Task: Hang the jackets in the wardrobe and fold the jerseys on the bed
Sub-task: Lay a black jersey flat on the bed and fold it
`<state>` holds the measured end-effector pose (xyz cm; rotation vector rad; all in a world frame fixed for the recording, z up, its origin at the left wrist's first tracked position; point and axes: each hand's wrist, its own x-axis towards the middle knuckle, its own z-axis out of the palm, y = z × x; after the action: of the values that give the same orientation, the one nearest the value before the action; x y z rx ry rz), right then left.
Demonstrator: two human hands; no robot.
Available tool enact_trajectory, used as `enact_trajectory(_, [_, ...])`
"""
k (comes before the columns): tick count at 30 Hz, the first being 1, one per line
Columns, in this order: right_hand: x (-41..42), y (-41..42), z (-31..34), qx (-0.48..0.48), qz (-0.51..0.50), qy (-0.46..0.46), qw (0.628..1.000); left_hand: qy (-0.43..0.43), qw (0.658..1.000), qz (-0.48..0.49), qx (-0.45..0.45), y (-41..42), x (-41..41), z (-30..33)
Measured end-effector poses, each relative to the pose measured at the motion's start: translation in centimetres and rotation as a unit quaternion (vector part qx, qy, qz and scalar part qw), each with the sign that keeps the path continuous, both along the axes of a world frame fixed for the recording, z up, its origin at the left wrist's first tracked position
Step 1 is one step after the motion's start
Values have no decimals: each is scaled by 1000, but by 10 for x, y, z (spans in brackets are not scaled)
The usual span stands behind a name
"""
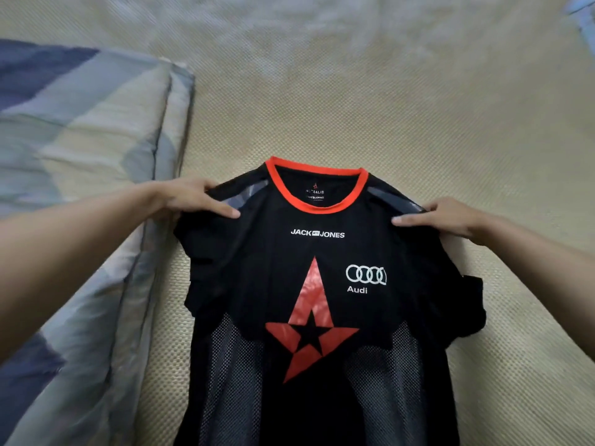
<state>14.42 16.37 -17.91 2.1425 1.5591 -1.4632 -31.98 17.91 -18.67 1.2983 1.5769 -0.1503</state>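
A black jersey [315,304] with a red collar, a red star and white lettering hangs front side up over the bed's woven mat [418,117]. My left hand [190,197] grips its left shoulder. My right hand [447,217] grips its right shoulder. Both sleeves droop down at the sides. The jersey's lower part runs out of the bottom of the view, and no jacket is in sight.
A folded blue, grey and cream quilt [80,175] lies along the left side of the bed. A light blue object [582,11] shows at the top right corner.
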Motion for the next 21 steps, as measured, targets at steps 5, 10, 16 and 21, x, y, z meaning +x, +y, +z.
enact_trajectory(5, [28, -24, 15, -50, -34, 24, 998, -2, 998, 57, 3, -17, -15, 3])
enact_trajectory(10, [34, -35, 4, 81, -44, -67, 993, 34, 989, 109, 97, -18, -17, 9])
enact_trajectory(16, [43, -48, 15, 49, -86, -45, 994, 42, 989, -5, -144, -23, -27, 46])
enact_trajectory(21, [60, -62, 25, -66, -3, -63, 996, 43, 989, 30, -138, -32, -23, 48])
